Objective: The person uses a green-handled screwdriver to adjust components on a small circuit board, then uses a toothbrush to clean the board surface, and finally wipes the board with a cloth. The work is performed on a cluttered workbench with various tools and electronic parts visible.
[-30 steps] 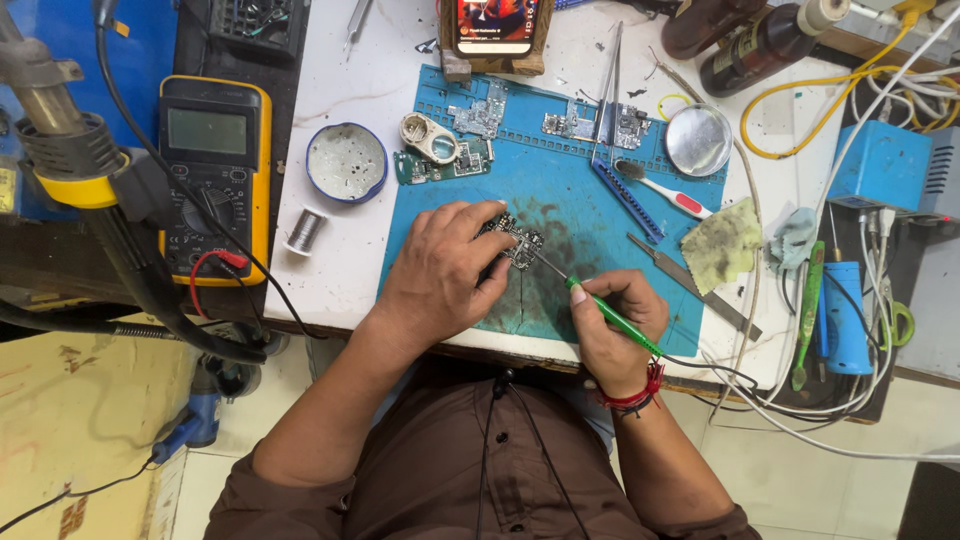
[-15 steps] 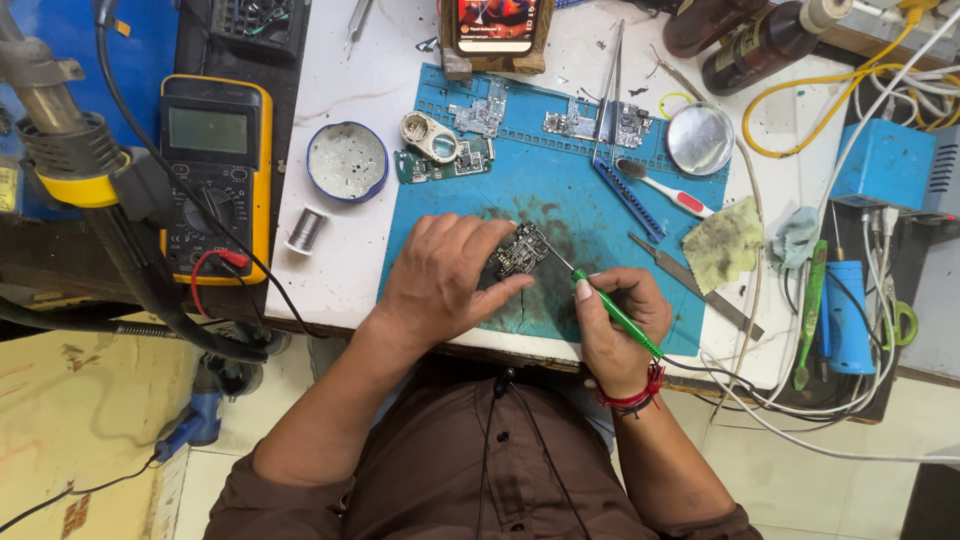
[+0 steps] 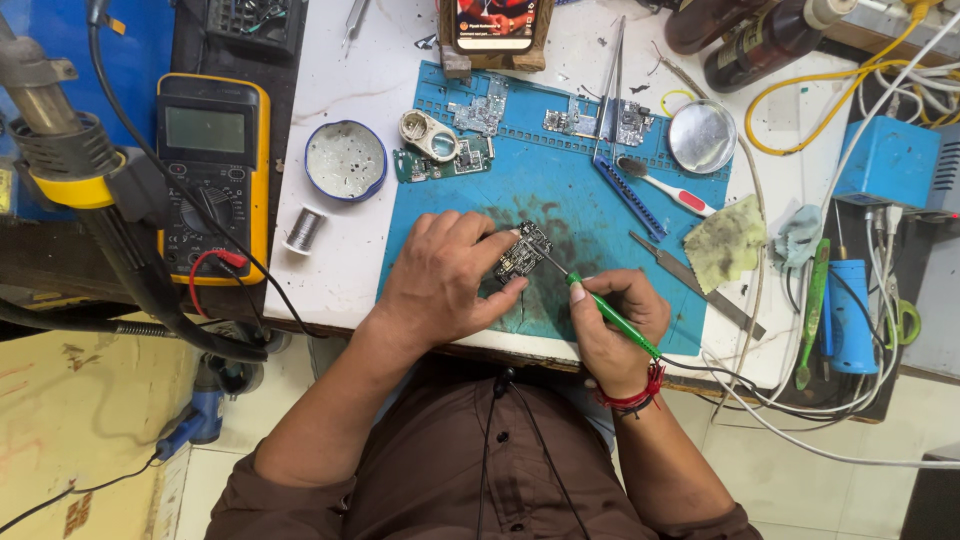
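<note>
My left hand [image 3: 445,280] holds a small dark circuit board [image 3: 522,254] between thumb and fingers, tilted up off the blue work mat [image 3: 560,190]. My right hand [image 3: 612,325] grips a green-handled soldering iron [image 3: 610,315] like a pen. Its metal tip touches the board's right edge. A red thread is tied round my right wrist.
On the mat lie other circuit boards [image 3: 445,160], tweezers [image 3: 610,75], a toothbrush [image 3: 665,185], a round metal tin [image 3: 702,135] and a yellow cloth [image 3: 727,243]. A yellow multimeter [image 3: 210,170], solder spool [image 3: 305,230] and blue-rimmed dish [image 3: 345,160] sit left. Cables and blue boxes crowd the right.
My left hand has turned and lifted the board slightly, bringing it nearer to me. My right hand with the iron shifted a little along with it.
</note>
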